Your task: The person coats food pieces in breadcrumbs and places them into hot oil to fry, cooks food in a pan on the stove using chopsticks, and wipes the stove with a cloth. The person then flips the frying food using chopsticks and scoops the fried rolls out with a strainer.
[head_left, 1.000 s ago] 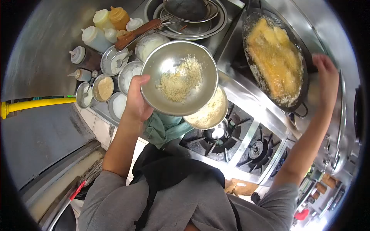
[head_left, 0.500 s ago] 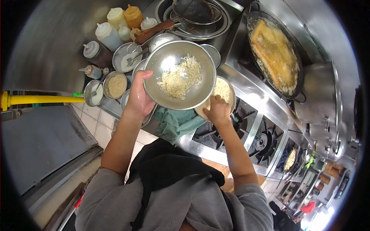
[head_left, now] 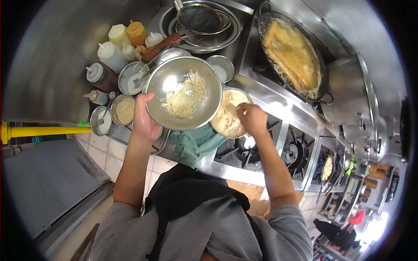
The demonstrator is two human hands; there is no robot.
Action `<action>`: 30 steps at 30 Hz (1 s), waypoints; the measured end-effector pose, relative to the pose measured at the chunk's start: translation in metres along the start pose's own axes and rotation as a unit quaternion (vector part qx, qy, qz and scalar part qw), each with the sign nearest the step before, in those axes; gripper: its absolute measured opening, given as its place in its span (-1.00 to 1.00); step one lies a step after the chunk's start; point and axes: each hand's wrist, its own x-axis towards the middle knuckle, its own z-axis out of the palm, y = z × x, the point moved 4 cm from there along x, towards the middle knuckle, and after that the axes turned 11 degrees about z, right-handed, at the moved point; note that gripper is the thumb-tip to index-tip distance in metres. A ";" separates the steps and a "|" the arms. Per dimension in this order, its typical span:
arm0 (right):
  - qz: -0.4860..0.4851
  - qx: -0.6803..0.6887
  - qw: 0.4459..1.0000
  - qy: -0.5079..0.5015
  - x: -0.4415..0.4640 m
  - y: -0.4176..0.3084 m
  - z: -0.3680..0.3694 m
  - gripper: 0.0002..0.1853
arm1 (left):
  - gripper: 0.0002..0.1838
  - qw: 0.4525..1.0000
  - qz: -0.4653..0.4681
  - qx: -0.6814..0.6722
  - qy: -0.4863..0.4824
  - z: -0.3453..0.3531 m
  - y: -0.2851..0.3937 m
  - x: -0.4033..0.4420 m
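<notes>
My left hand (head_left: 144,124) grips the near left side of a shiny steel mixing bowl (head_left: 159,98), thumb over the rim. Pale, crumbly bits (head_left: 187,95) with a little white powder lie inside it. To its right, a second metal bowl (head_left: 233,90) contains fine cream-coloured crumbs (head_left: 228,114). Over that bowl's right edge is my right hand (head_left: 254,118), fingers curled together in a pinch; whatever is between them is hidden. Below the two bowls a green cloth (head_left: 198,145) lies bunched up.
A wide pan (head_left: 324,82) of bubbling oil with a golden slab frying stands at upper right, beside a large stockpot (head_left: 344,91). Gas burners (head_left: 295,152) lie right. Squeeze bottles (head_left: 111,56), small powder bowls (head_left: 124,110) and a strainer (head_left: 200,19) sit at upper left.
My right hand has lifted out of the crumbs to the bowl's right edge, fingers pinched. The held bowl has shifted left, uncovering more of the crumb bowl. The whole view has shifted somewhat.
</notes>
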 end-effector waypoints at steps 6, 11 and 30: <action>0.097 0.226 0.964 -0.103 0.021 0.029 -0.109 -0.69 | -0.38 1.000 -0.002 -0.008 -0.008 0.007 -0.009 0.005; 0.091 0.246 0.965 0.000 0.040 0.061 -0.222 -0.79 | -0.38 0.999 -0.008 -0.037 -0.025 0.018 -0.021 0.011; 0.147 -0.193 0.968 0.065 0.250 0.255 -0.248 -0.74 | -0.38 0.999 0.034 0.000 0.031 0.050 -0.060 0.015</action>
